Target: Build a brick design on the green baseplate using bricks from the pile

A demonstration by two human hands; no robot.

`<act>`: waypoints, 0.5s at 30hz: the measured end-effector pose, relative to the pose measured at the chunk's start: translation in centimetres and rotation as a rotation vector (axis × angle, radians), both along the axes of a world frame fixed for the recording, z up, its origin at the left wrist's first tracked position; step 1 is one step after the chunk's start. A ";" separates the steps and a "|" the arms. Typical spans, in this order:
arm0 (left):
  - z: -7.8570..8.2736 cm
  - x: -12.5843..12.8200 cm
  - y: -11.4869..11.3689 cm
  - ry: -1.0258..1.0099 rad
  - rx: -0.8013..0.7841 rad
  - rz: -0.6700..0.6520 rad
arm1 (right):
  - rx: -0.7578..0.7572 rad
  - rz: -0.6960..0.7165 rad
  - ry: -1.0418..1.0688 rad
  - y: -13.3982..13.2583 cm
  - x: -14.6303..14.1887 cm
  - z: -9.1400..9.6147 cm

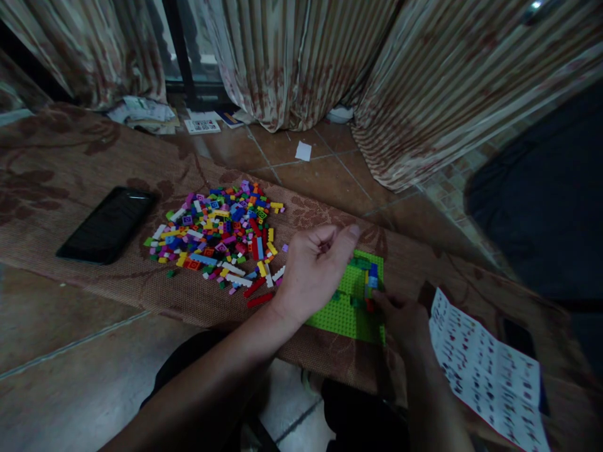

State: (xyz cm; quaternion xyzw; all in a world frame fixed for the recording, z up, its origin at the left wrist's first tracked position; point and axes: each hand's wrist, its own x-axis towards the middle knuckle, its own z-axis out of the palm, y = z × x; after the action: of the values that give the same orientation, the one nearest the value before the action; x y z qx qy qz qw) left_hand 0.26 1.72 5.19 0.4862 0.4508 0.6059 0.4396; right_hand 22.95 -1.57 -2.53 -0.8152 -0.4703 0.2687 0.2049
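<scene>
A green studded baseplate (348, 326) lies on the cloth-covered surface before me. Small toy bricks (372, 276) in blue, yellow and red form a row along its right side, and green bricks (358, 262) are fixed elsewhere on it. Over the plate's left part is my left hand (311, 270), fingers curled in and thumb stretched along them; whatever they hold is hidden. My right hand (407, 320) is at the plate's right edge, its bent fingers touching the near end of the brick row. Left of the plate spreads a heap of loose mixed-colour bricks (221, 229).
A black phone (108, 225) lies at the left. On the right are a creased printed sheet (485, 370) and a dark phone-like object (518, 336) beside it. Beyond the surface, papers (202, 125) lie on the tiled floor below the striped curtains (301, 63).
</scene>
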 end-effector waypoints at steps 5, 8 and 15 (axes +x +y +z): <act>0.0 0.1 0.0 0.002 -0.005 -0.009 | 0.020 -0.018 -0.020 0.0 -0.4 0.2; 0.1 0.2 0.0 0.009 -0.005 -0.013 | 0.019 -0.006 -0.024 0.0 -0.5 0.2; 0.1 0.5 -0.1 0.023 -0.005 -0.014 | 0.022 0.052 0.023 0.4 0.3 -0.7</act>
State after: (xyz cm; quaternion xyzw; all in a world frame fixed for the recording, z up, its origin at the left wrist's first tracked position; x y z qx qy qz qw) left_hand 0.74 1.60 5.32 0.4953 0.4538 0.5961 0.4398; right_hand 23.26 -1.15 -3.24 -0.7972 -0.4920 0.2783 0.2121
